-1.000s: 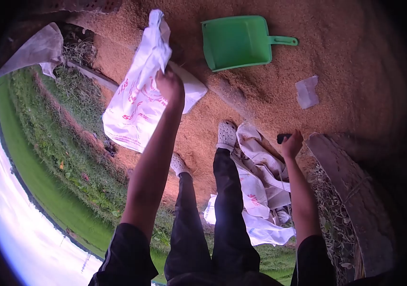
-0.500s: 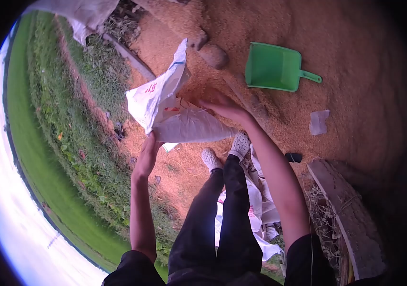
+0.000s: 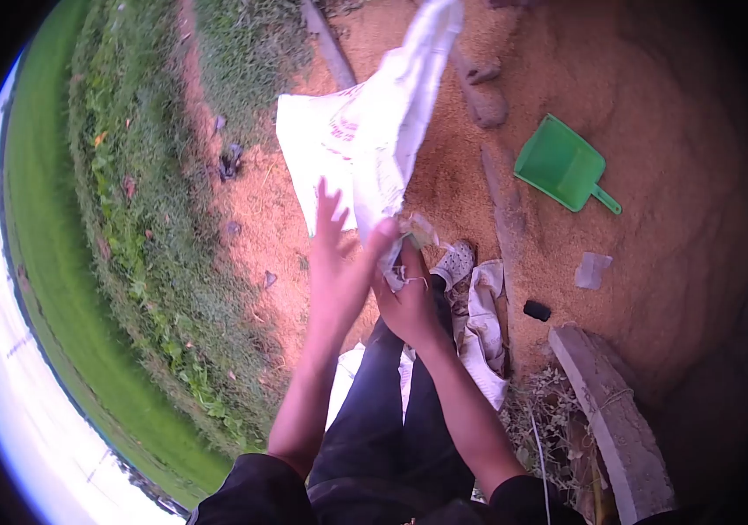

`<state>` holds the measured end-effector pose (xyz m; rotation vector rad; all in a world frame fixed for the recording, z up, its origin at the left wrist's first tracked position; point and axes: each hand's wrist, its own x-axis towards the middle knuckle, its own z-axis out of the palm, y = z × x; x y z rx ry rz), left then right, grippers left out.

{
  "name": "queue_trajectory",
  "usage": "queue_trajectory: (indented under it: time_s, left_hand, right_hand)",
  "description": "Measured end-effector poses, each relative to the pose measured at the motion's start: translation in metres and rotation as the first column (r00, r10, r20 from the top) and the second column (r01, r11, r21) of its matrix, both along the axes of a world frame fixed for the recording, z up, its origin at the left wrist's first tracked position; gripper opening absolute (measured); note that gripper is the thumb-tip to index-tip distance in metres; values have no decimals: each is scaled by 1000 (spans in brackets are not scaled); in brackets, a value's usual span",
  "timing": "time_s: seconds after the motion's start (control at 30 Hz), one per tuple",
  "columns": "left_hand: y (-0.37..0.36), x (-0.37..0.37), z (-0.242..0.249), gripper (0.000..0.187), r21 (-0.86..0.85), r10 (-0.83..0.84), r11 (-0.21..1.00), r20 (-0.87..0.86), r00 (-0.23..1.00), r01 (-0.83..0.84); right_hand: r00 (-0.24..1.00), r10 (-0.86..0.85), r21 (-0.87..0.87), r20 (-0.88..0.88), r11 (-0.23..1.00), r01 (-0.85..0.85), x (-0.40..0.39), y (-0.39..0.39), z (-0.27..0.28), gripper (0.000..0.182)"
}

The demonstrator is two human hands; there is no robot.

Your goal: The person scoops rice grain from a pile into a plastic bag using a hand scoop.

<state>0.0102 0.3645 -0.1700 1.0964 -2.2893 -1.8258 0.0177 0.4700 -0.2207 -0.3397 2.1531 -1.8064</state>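
Note:
A white woven sack (image 3: 365, 131) with reddish print hangs out in front of me, its lower end bunched between my hands. My right hand (image 3: 407, 306) is closed around this gathered, frayed end, near my legs. Close to the left of it, my left hand (image 3: 337, 271) has its fingers spread, with the thumb against the sack's edge. Inside the sack nothing can be seen from here.
Tan grain covers the ground (image 3: 645, 157). A green dustpan (image 3: 562, 166) lies at the right, with a pale scrap (image 3: 593, 269) and a small black object (image 3: 537, 310) nearer. More white sacks (image 3: 483, 332) lie by my feet. A rough beam (image 3: 610, 411) stands right; grass (image 3: 164, 262) borders left.
My right hand has come out of the sack's mouth and taken hold of its gathered end. My left hand has let go and spread its fingers. The sack has swung farther out.

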Motion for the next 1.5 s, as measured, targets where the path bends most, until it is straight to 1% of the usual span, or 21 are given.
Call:
queue_trajectory:
  time_s: [0.07,0.13,0.2,0.27,0.33,0.43,0.53,0.6,0.7,0.8,0.9,0.97,1.07,1.13,1.2,1.27,1.33,1.37,1.43,1.47,1.5]
  left_hand:
    - [5,3,20,65,249,48,968,-32,998,-38]
    - [-5,10,19,55,188,17,982,18,1000,-20]
    - [-16,14,17,48,128,-17,992,69,997,8]
    - [-22,18,18,40,456,49,887,75,996,-78]
    - [-25,23,14,38,472,35,879,70,997,-64]
    - [-24,26,15,37,496,46,865,63,997,-71]
    - [-21,34,1,37,661,159,733,61,985,-160]
    - [-18,34,-1,42,589,189,797,-29,982,-135]
    - [-16,34,-4,43,424,157,893,20,987,-150]
    - [-28,32,-4,44,387,260,882,79,962,-270]
    - [-44,38,-11,43,320,332,894,-4,943,-314]
    - [-49,39,-10,42,295,329,904,-13,944,-310]
    - [-43,34,-5,40,330,396,876,-76,915,-352]
    - [-35,29,-4,38,356,370,881,-112,922,-311]
    - [-25,22,-4,37,356,315,897,-102,943,-261]
    - [-14,15,-7,35,356,258,910,-90,962,-212]
    - [-5,11,-11,33,262,133,959,-90,987,-106]
    - [-4,11,-13,33,263,126,960,-89,988,-99]
    - [-8,13,-15,29,151,175,976,-108,979,-158]
    - [-11,14,-13,27,94,202,977,-122,972,-191]
    - [-14,13,-2,27,-16,306,950,-163,938,-313]
  right_hand:
    - [991,-25,-106,133,994,39,11,-14,8,39]
    - [996,-21,-190,84,981,36,10,-23,23,39]
    - [995,74,-69,61,995,-70,12,-17,15,34]
    - [972,48,-216,228,976,2,4,-20,27,29]
    - [955,12,-258,297,964,68,0,-24,32,26]
    - [982,34,-29,185,999,-29,-10,-20,38,20]
    - [995,-17,65,103,998,10,-9,-14,37,18]
    - [996,-40,85,83,996,33,-9,-11,46,17]
    - [980,-200,-38,10,979,200,-9,-5,53,17]
    - [937,-349,-193,21,918,347,-18,14,66,18]
    - [903,-428,-229,21,877,422,-39,53,82,19]
    - [713,-680,-275,170,662,697,-54,82,79,20]
    - [681,-718,-91,143,676,731,-71,103,40,29]
    - [773,-619,-19,138,779,627,-69,79,23,49]
    - [906,-332,8,263,940,342,-56,60,10,73]
    - [988,54,16,144,998,-57,-38,43,-5,78]
    - [978,159,-136,132,981,-141,-34,20,2,61]
    - [979,152,-135,133,982,-134,-35,22,0,61]
    - [927,-2,243,375,965,-97,-34,27,-14,34]
    - [961,-173,330,217,939,94,-31,32,-30,28]
    - [923,-304,381,236,903,200,-39,42,-19,33]
